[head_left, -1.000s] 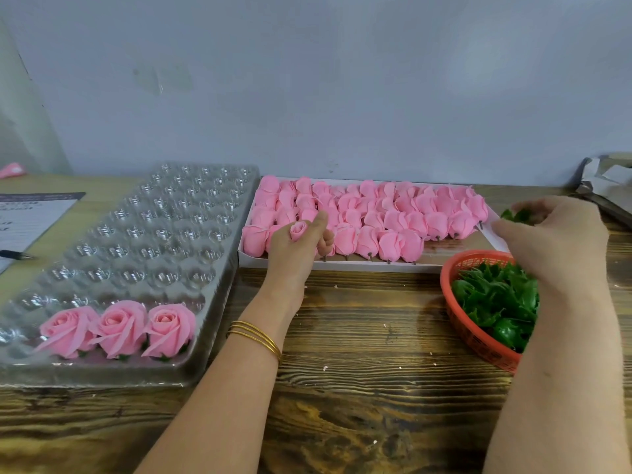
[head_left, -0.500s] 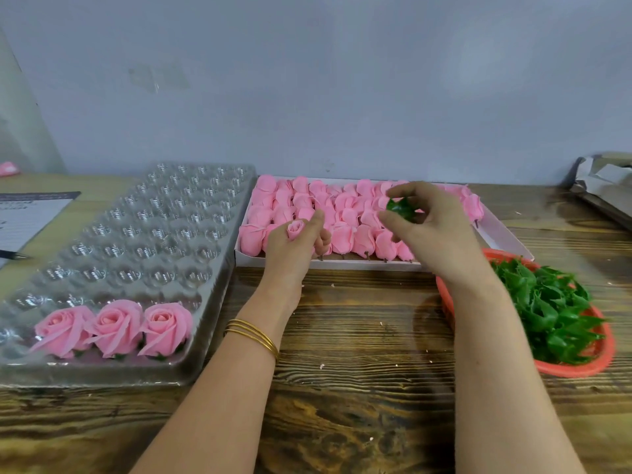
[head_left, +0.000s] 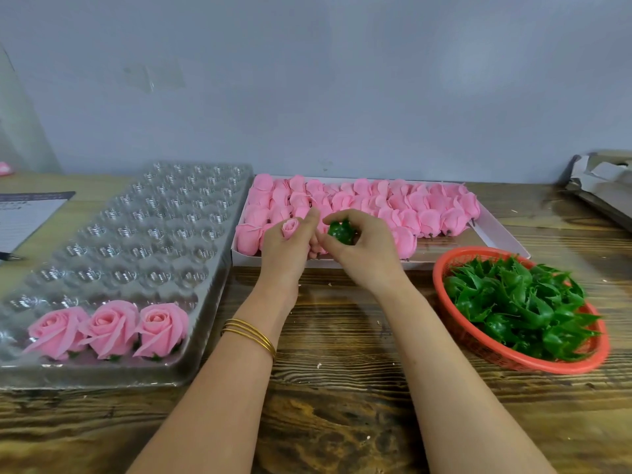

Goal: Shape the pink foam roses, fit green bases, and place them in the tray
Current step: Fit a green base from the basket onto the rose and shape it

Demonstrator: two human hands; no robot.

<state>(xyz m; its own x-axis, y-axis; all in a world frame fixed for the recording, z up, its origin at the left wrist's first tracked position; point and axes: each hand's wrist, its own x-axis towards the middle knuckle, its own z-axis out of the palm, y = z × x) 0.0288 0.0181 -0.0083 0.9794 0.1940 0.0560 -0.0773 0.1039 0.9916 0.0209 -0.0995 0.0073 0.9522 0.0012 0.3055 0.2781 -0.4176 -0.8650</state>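
My left hand [head_left: 285,249] grips a pink rosebud [head_left: 290,228], its tip poking up above the fingers. Right beside it, my right hand [head_left: 359,249] pinches a green base [head_left: 341,230] between thumb and fingers. Both hands hover over the near edge of the white box [head_left: 492,234] packed with several unshaped pink buds [head_left: 410,206]. To the left lies the clear plastic tray [head_left: 154,234], with three finished roses [head_left: 109,326] on green bases in its nearest row. A red basket [head_left: 455,309] of green bases [head_left: 519,302] sits at the right.
The wooden table [head_left: 342,405] runs under everything. A paper sheet [head_left: 24,217] and a pen [head_left: 10,257] lie at the far left. Torn cardboard packaging [head_left: 602,186] sits at the back right. A grey wall [head_left: 342,80] stands behind the table.
My right hand lifted a green base out of the red basket and carried it left until it came next to the rosebud. My left hand stayed in place with the bud.
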